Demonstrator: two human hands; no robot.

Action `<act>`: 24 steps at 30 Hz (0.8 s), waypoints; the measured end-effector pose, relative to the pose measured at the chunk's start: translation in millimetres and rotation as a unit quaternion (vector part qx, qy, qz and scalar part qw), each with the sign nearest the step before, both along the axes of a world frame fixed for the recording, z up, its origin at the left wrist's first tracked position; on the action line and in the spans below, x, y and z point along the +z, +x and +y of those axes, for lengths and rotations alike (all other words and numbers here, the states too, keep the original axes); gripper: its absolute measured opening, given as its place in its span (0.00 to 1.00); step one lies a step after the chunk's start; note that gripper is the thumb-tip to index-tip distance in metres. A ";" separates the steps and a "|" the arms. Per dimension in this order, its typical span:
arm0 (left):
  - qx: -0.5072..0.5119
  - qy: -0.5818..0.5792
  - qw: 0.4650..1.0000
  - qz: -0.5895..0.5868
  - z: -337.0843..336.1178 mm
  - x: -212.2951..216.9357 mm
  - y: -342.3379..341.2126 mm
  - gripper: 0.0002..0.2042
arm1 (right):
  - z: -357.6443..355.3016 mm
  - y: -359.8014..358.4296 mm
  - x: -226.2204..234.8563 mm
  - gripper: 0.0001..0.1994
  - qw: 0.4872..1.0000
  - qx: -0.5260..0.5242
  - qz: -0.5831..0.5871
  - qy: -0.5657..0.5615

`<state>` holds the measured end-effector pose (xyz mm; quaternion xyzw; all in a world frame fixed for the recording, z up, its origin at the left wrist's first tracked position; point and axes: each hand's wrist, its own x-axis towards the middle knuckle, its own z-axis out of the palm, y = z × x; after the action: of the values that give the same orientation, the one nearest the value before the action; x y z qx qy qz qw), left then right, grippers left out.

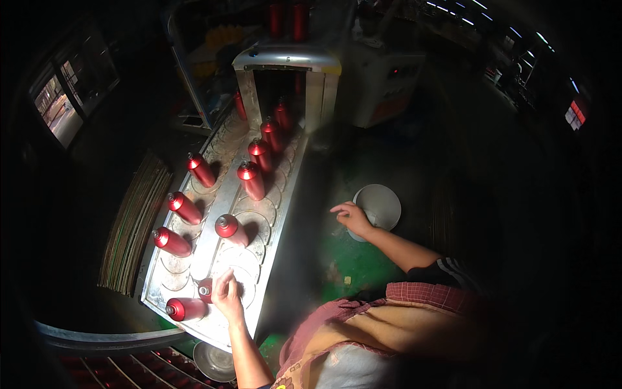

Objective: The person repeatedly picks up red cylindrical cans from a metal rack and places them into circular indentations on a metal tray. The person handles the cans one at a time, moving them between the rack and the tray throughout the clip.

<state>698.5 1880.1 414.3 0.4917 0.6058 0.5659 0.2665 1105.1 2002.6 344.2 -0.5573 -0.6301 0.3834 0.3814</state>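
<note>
My left hand point(227, 295) is at the near end of a metal conveyor point(206, 256), its fingers closed around a red metallic bottle point(205, 291). The hand hides most of that bottle's body. Just left of it stands another red bottle point(186, 309), close to the conveyor's end. My right hand point(352, 217) hangs in the air right of the conveyor, in front of a pale round bucket point(381, 202). Its index finger points left, the other fingers are loosely bent, and nothing is in it.
More red bottles point(251, 181) stand in two rows along the conveyor, up to a metal-framed opening point(285, 59). Stacked flat sheets point(133, 227) lie left of it. Below its near end are a metal bowl point(214, 361) and a rack of red items point(142, 371). A machine cabinet point(389, 87) stands behind.
</note>
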 end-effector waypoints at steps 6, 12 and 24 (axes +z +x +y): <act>0.231 -0.158 0.944 -0.175 -158.8 -30.2 61.0 0.08 | -5.4 -129.0 -29.0 0.13 0.951 0.273 0.090 -0.115; 0.341 -0.165 0.895 -0.235 -273.9 5.8 157.2 0.07 | -95.0 -203.4 5.3 0.14 0.812 0.553 0.083 -0.166; 0.596 -0.119 0.782 -0.136 -598.3 98.2 230.9 0.08 | -363.7 -384.0 141.7 0.09 0.581 0.797 0.163 -0.018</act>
<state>929.4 1281.8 512.5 -0.0853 0.7984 0.5959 0.0120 721.1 1638.9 485.9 0.2344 -0.7411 0.6291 0.0086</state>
